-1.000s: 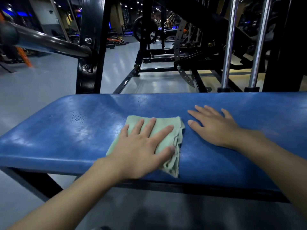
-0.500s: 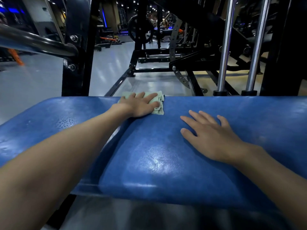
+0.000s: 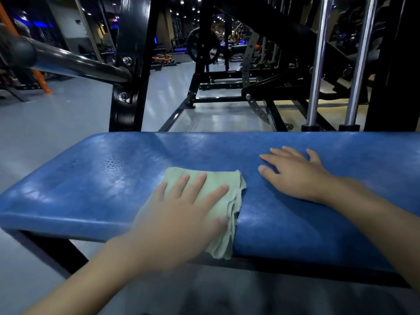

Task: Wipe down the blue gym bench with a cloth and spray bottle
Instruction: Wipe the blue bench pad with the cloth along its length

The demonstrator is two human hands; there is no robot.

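The blue gym bench (image 3: 91, 192) runs across the view, its pad shiny with a patch of droplets at the left. A folded pale green cloth (image 3: 229, 185) lies on the pad near the front edge, one end hanging over it. My left hand (image 3: 181, 214) presses flat on the cloth with fingers spread. My right hand (image 3: 295, 176) rests flat on the bare pad to the right of the cloth, holding nothing. No spray bottle is in view.
A black steel upright (image 3: 131, 64) with a thick black bar (image 3: 75, 64) stands just behind the bench at the left. Two chrome guide rods (image 3: 318, 64) and a black machine frame stand behind at the right. Grey floor lies to the left.
My left hand pushed the cloth to the far edge of the bench, then drew it back to the near edge. My right hand stayed planted on the pad.
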